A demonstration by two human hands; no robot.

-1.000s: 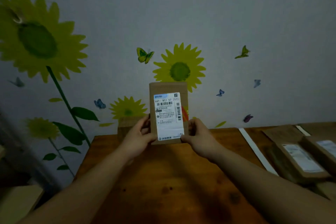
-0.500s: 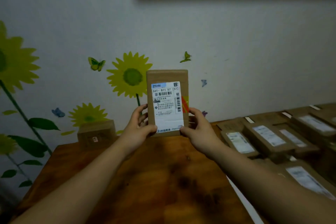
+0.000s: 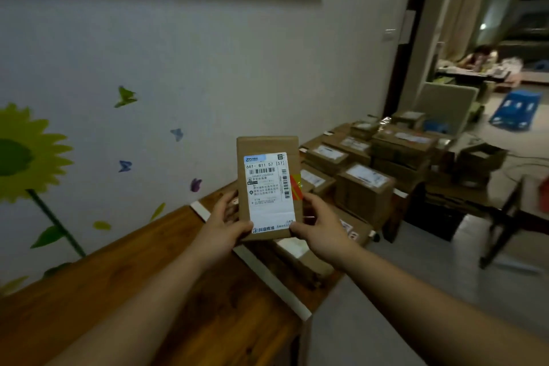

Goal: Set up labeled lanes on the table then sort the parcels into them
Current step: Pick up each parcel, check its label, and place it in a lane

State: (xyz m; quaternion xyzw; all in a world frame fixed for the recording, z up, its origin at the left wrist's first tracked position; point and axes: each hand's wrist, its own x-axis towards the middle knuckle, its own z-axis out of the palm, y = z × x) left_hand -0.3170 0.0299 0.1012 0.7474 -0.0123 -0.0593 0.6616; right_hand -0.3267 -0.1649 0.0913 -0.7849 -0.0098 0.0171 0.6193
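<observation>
Left hand (image 3: pixel 221 230) and right hand (image 3: pixel 319 229) grip an upright parcel (image 3: pixel 269 187)

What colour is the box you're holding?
The box is brown, seen in the head view.

Brown cardboard parcel (image 3: pixel 267 145); white label (image 3: pixel 269 196) with black barcodes, blue header patch (image 3: pixel 255 158) and red-orange striped tape (image 3: pixel 296 187). Reddish-brown grained table (image 3: pixel 148 291) crossed by a white strip (image 3: pixel 267 276). Pale wall (image 3: pixel 208 53) patterned with a yellow sunflower (image 3: pixel 26 151) and green (image 3: pixel 125 96), blue (image 3: pixel 124 165) and purple (image 3: pixel 195 185) butterflies.
</observation>
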